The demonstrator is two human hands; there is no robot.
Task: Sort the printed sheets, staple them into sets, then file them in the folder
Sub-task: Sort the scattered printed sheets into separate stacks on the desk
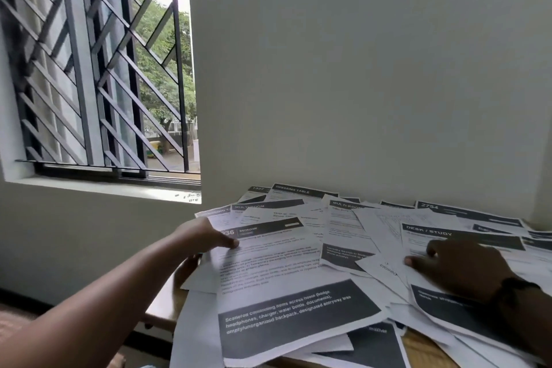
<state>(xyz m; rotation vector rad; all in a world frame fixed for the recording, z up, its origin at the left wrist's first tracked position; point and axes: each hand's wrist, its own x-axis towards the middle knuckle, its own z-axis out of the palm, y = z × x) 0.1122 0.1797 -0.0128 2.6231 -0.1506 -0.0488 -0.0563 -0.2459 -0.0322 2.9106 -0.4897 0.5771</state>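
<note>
Several printed sheets lie scattered and overlapping on a wooden table [162, 305]. My left hand [203, 237] pinches the upper left corner of a sheet headed BEDROOM [274, 272], thumb on top and fingers underneath its edge. My right hand [457, 266] rests palm down with fingers spread on a sheet headed DESK / STUDY [466, 237] at the right. More sheets [343, 224] with dark headers lie behind, toward the wall. No stapler or folder is in view.
A plain white wall [358, 69] stands right behind the table. A barred window [95, 69] with a sill is at the left. Some sheets [194, 334] hang over the table's left edge. A dark band circles my right wrist [513, 290].
</note>
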